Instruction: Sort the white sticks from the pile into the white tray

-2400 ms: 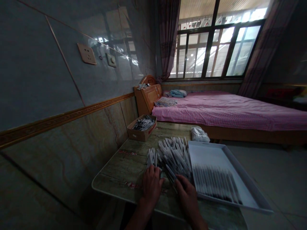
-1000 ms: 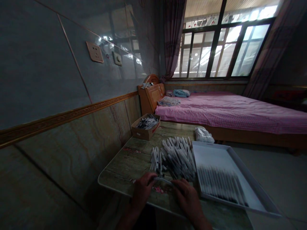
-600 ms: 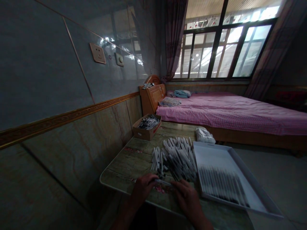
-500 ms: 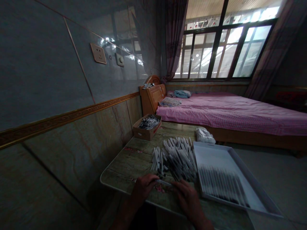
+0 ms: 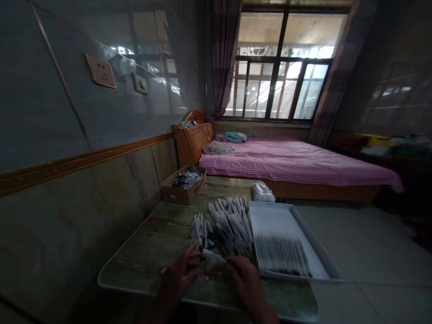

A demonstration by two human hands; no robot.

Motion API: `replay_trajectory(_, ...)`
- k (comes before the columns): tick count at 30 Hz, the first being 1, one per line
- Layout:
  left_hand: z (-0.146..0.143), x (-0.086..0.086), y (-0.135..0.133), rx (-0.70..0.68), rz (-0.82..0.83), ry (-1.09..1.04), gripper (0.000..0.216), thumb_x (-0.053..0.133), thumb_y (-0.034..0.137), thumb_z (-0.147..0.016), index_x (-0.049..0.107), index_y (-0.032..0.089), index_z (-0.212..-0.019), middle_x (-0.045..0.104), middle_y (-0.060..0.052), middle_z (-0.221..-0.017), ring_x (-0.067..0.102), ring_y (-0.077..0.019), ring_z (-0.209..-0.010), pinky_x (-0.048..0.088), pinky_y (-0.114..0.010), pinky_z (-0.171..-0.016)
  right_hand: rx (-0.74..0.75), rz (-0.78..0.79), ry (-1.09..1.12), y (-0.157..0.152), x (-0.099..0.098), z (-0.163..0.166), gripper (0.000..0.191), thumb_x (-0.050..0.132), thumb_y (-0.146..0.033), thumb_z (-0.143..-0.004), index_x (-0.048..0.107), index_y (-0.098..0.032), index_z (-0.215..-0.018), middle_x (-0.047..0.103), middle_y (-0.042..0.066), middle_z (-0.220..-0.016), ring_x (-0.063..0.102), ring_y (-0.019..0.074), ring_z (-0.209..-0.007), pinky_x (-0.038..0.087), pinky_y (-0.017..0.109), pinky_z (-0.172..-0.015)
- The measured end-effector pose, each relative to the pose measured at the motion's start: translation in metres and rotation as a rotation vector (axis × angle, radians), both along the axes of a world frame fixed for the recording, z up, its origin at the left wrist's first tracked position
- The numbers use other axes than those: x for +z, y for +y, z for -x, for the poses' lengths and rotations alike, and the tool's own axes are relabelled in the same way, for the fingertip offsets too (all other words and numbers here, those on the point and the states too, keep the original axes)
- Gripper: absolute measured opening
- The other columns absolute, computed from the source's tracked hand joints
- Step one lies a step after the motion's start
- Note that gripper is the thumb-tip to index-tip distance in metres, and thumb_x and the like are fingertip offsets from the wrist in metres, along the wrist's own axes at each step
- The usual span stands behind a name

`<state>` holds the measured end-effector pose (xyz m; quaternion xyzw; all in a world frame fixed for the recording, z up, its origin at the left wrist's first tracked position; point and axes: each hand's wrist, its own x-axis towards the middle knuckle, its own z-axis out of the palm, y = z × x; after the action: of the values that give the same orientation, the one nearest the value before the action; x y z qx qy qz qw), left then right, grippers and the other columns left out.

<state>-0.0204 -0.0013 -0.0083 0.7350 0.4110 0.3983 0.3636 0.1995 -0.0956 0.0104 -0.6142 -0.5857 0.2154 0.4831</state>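
Note:
My right hand pinches one end of a white pen above the front part of the table. The pen's other end points left, toward my left hand. My left hand has its fingers apart and reaches to the near end of a small group of white pens; whether it touches them I cannot tell. Beyond my hands lies a big loose pile of white pens with dark ends. To the right, a white tray holds a row of similar pens side by side.
A cardboard box full of dark and white pen parts stands at the table's far left, by the wall. A white plastic bundle lies behind the tray. The tray overhangs the right edge of the table. A bed stands beyond.
My left hand has let go of the pen's left end and opened, with its fingers now up at the small group. My right hand still holds the pen. The view has turned right.

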Motion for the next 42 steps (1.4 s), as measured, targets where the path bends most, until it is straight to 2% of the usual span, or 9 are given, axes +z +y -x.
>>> replay_trajectory(5, 0.005, -0.018, 0.008, 0.174, 0.056, -0.089, 0.057, 0.068, 0.044, -0.074, 0.058, 0.025, -0.127, 0.079, -0.002, -0.093, 0.076, -0.0224, -0.075, 0.063, -0.034, -0.071, -0.273, -0.017, 0.159, -0.021, 0.021, -0.052, 0.039, 0.056, -0.053, -0.085, 0.075, -0.02, -0.095, 0.075, 0.008, -0.095, 0.069, 0.025, -0.091, 0.053, 0.033, -0.08)
replay_trajectory(9, 0.004, -0.026, 0.012, 0.186, 0.073, -0.006, 0.042, 0.063, 0.043, -0.076, 0.065, 0.027, -0.115, 0.08, 0.0, -0.09, 0.077, -0.0222, -0.079, 0.062, -0.03, -0.067, -0.394, 0.061, 0.281, -0.036, 0.033, -0.1, 0.051, 0.058, -0.06, -0.08, 0.073, -0.017, -0.103, 0.074, 0.008, -0.085, 0.069, 0.0244, -0.076, 0.053, 0.031, -0.062)
replay_trajectory(12, 0.001, -0.026, 0.013, 0.177, 0.019, 0.09, 0.035, 0.059, 0.039, -0.078, 0.068, 0.029, -0.11, 0.081, 0.001, -0.091, 0.077, -0.0216, -0.084, 0.061, -0.03, -0.073, -0.512, 0.01, 0.229, -0.037, 0.028, -0.117, 0.052, 0.053, -0.06, -0.082, 0.071, -0.016, -0.104, 0.075, 0.01, -0.091, 0.07, 0.0258, -0.083, 0.055, 0.033, -0.066)
replay_trajectory(16, -0.001, -0.023, 0.014, 0.158, -0.03, 0.127, 0.03, 0.058, 0.038, -0.076, 0.071, 0.031, -0.102, 0.081, 0.003, -0.093, 0.077, -0.021, -0.085, 0.061, -0.028, -0.073, -0.574, 0.043, -0.032, -0.028, 0.012, -0.115, 0.038, 0.049, -0.05, -0.086, 0.07, -0.021, -0.095, 0.075, 0.01, -0.099, 0.07, 0.0259, -0.092, 0.053, 0.035, -0.078)
replay_trajectory(23, 0.002, -0.023, 0.016, 0.16, -0.14, 0.198, 0.026, 0.056, 0.036, -0.078, 0.074, 0.034, -0.096, 0.08, 0.005, -0.098, 0.076, -0.0214, -0.09, 0.061, -0.027, -0.073, -0.499, 0.196, -0.393, -0.008, 0.007, -0.072, 0.028, 0.039, -0.031, -0.097, 0.065, -0.026, -0.088, 0.075, 0.005, -0.08, 0.07, 0.0218, -0.073, 0.04, 0.026, -0.059)
replay_trajectory(29, 0.002, -0.027, 0.014, 0.156, -0.166, 0.208, 0.025, 0.055, 0.037, -0.078, 0.074, 0.033, -0.094, 0.081, 0.004, -0.095, 0.076, -0.0197, -0.087, 0.06, -0.026, -0.075, -0.461, 0.191, -0.468, -0.003, 0.009, -0.046, 0.031, 0.034, -0.029, -0.099, 0.064, -0.023, -0.094, 0.074, 0.006, -0.082, 0.071, 0.0206, -0.073, 0.038, 0.025, -0.058)
replay_trajectory(34, 0.003, -0.025, 0.013, 0.151, -0.177, 0.212, 0.025, 0.055, 0.039, -0.079, 0.074, 0.032, -0.094, 0.08, 0.004, -0.096, 0.076, -0.0198, -0.089, 0.06, -0.026, -0.076, -0.429, 0.157, -0.372, -0.005, 0.011, -0.036, 0.029, 0.038, -0.033, -0.097, 0.066, -0.025, -0.093, 0.074, 0.003, -0.079, 0.07, 0.0197, -0.071, 0.04, 0.024, -0.058)
replay_trajectory(39, 0.004, -0.026, 0.015, 0.117, -0.22, 0.176, 0.022, 0.058, 0.038, -0.077, 0.074, 0.035, -0.092, 0.081, 0.005, -0.092, 0.077, -0.0196, -0.083, 0.061, -0.024, -0.071, -0.527, 0.018, -0.31, -0.014, 0.034, -0.077, 0.029, 0.044, -0.035, -0.093, 0.071, -0.023, -0.093, 0.073, 0.007, -0.094, 0.068, 0.0218, -0.089, 0.05, 0.028, -0.076)
replay_trajectory(42, 0.005, -0.028, 0.015, 0.123, -0.252, 0.169, 0.021, 0.058, 0.038, -0.078, 0.074, 0.034, -0.092, 0.081, 0.005, -0.091, 0.077, -0.0192, -0.084, 0.061, -0.023, -0.071, -0.688, 0.146, -0.532, -0.03, 0.054, -0.126, 0.031, 0.048, -0.038, -0.09, 0.074, -0.023, -0.096, 0.071, 0.011, -0.097, 0.066, 0.026, -0.092, 0.049, 0.034, -0.08)
